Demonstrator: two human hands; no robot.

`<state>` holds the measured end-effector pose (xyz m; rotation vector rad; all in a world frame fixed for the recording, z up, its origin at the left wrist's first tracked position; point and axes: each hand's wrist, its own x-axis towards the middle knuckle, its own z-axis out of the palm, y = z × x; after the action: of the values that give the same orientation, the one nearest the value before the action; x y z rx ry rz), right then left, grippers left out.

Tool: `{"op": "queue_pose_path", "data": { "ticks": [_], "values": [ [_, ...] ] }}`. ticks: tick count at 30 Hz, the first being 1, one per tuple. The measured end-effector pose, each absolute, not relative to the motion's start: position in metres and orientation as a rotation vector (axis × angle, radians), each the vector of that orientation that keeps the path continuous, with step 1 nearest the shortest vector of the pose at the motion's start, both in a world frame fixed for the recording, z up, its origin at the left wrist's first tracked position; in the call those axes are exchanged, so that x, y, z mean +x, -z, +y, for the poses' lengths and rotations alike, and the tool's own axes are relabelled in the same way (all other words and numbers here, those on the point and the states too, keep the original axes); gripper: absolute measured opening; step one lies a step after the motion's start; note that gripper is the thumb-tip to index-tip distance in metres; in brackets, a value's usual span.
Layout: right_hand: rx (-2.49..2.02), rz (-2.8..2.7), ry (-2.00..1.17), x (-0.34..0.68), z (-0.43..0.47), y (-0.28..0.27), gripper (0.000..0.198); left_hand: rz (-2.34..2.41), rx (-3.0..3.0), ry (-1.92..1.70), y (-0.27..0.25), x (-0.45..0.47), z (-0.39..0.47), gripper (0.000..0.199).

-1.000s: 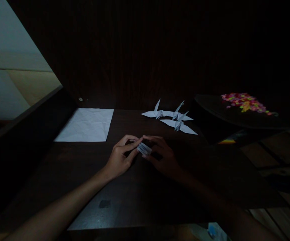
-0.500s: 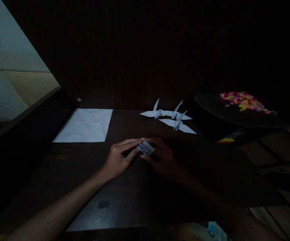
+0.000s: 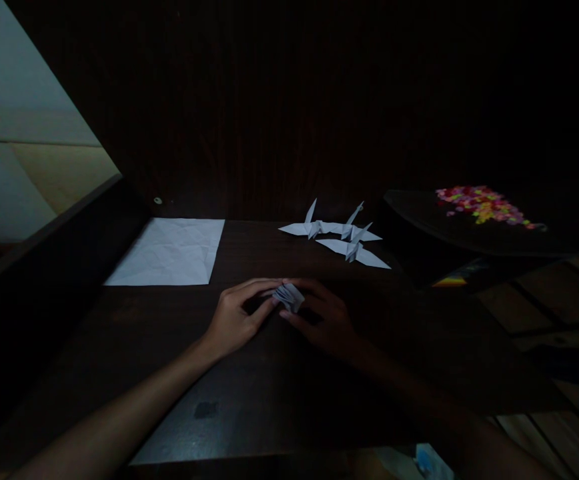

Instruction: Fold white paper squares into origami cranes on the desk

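Between my two hands is a small folded white paper [image 3: 289,297], its several layers showing at the edge. My left hand [image 3: 242,313] pinches it from the left with thumb and fingertips. From the right, my right hand [image 3: 323,312] grips it too, its thumb below and fingers above; this hand lies in deep shadow. Beyond the hands, three white origami cranes [image 3: 353,252] with spread wings stand close together on the dark table [image 3: 164,373]. A creased white sheet of paper [image 3: 169,252] lies flat at the back left.
A dark raised surface [image 3: 419,220] at the right bears a cluster of small pink, red and yellow pieces [image 3: 484,205]. A dark panel [image 3: 249,120] rises behind the table, and a low side board [image 3: 64,217] borders the left. Wooden slats [image 3: 569,427] show at lower right.
The folded paper has tilted slightly between my fingers, and its right end looks shorter. Both hands keep nearly the same place; the cranes and flat sheet stay put.
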<state>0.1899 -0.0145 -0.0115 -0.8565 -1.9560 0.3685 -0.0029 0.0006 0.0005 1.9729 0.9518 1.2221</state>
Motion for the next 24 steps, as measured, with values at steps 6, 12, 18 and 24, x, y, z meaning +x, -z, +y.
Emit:
{"op": "queue_pose_path", "data": {
  "ticks": [6, 12, 18, 24],
  "values": [
    [-0.878, -1.926, -0.425, 0.1899, -0.0156, 0.0123, 0.006, 0.911, 1.839, -1.217, 0.0031, -0.0038, 0.0004, 0.016],
    [-0.959, -1.799, -0.521, 0.1916, -0.0119, 0.0071, 0.011, 0.976, 1.681, -1.162, 0.0050, -0.0022, -0.0015, 0.015],
    [-1.164, -1.624, -0.752, 0.1908, -0.0101, 0.0056, 0.019, 0.940, 1.513, -1.100, 0.0045, 0.0004, 0.0001, 0.021],
    [-1.214, -1.508, -0.903, 0.1894, -0.0076, 0.0066, 0.029, 0.891, 1.373, -0.997, 0.0044, 0.0010, 0.0011, 0.034]
  ]
}}
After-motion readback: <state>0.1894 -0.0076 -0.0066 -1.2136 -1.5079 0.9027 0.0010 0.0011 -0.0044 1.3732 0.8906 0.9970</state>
